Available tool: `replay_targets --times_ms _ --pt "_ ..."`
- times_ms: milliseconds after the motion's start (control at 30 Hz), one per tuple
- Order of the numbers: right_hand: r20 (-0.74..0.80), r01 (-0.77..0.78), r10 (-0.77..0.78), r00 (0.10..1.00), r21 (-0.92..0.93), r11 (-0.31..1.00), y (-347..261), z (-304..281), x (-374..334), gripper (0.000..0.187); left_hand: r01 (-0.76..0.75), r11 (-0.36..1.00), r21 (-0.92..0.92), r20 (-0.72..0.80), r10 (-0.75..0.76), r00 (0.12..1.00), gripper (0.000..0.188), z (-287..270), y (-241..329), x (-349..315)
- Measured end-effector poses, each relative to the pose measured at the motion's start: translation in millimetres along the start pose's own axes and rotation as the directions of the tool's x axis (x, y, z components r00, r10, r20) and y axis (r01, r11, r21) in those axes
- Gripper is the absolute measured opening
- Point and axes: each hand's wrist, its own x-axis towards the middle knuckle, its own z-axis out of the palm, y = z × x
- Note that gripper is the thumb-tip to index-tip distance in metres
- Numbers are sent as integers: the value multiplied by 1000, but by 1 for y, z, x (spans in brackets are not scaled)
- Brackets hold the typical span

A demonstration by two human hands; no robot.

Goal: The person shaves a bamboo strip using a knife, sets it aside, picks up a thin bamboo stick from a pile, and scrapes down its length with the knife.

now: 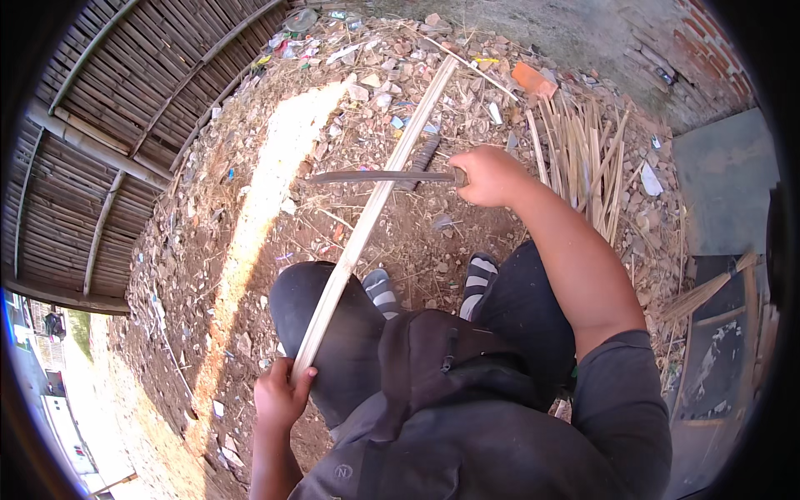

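Observation:
A long pale bamboo strip [350, 254] slants from the lower left up toward the far middle, passing over my left knee. My left hand [282, 393] is closed around its near end. In my right hand [490, 177] is the handle of a machete [358, 177], its dark blade lying level and pointing left. The blade crosses the strip at its upper part; whether the edge bites into it I cannot tell. Just beyond the blade, a dark ridged rod-like piece [427, 156] rests on the ground, partly hidden.
Split bamboo strips [592, 162] lie in a pile at the right. Rubble and litter cover the dirt ground [250, 333]. A bamboo-slat wall [108, 125] stands at the left, a brick and plaster wall [583, 37] at the far right. Dark boards [721, 183] stand along the right side.

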Motion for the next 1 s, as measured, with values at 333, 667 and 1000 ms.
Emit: replay_targets --times_ms 333,667,1000 --pt "87 169 -159 983 -118 979 -36 12 -2 30 -35 999 11 -225 37 974 38 15 12 -8" --pt "135 197 -179 974 -130 972 -47 25 3 27 -53 998 -26 -101 50 994 40 1 13 2" --pt "-16 -52 51 999 -10 999 -2 24 11 42 -42 998 -46 -53 39 998 45 -2 13 9"
